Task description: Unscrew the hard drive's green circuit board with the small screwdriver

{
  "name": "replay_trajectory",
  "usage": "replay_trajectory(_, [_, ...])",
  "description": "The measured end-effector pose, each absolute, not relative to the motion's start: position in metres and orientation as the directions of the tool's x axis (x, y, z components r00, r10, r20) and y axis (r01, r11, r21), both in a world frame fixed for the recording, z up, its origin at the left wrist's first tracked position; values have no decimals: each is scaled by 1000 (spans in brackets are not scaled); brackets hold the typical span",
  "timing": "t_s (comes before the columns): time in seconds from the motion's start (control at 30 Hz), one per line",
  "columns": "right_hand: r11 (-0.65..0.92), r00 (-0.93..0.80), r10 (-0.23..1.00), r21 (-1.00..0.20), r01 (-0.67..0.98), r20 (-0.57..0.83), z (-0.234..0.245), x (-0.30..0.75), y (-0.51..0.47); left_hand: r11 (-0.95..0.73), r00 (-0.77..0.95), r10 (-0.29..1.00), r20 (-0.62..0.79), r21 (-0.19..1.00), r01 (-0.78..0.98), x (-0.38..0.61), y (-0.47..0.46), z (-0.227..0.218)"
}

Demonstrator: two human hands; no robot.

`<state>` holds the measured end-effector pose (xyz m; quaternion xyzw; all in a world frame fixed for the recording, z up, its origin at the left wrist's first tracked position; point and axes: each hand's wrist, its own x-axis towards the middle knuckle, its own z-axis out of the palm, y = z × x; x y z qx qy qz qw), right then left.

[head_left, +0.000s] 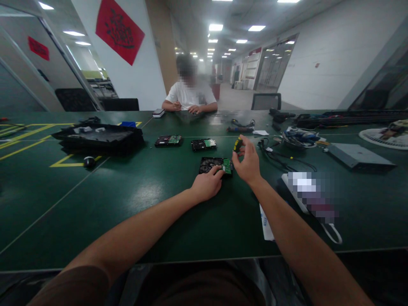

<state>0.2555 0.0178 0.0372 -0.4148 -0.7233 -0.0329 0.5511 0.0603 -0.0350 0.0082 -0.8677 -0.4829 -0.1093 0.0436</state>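
A black hard drive point(211, 164) with a green circuit board lies flat on the green table point(134, 191) in front of me. My left hand point(207, 185) rests against its near edge, fingers curled onto the drive, holding it steady. My right hand point(247, 163) is closed around a small screwdriver with a black and yellow handle point(237, 145), held upright just over the drive's right end. The screwdriver's tip is hidden behind my fingers.
Two more hard drives point(168, 140) point(203, 144) lie farther back. A black tray point(98, 138) sits at the left, tangled cables point(280, 155) and a grey box point(358, 155) at the right. Another person point(189, 95) works at the far side. A white label point(266, 221) lies under my right forearm.
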Motion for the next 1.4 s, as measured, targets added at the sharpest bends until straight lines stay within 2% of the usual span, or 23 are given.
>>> replay_trajectory(1.17, [600, -41, 593, -407, 688, 805, 36, 257, 18, -527, 505, 833, 226, 47, 848, 60, -36, 10])
replay_trajectory(1.4, [639, -75, 580, -396, 660, 811, 37, 255, 17, -528, 505, 831, 235, 45, 848, 60, -34, 8])
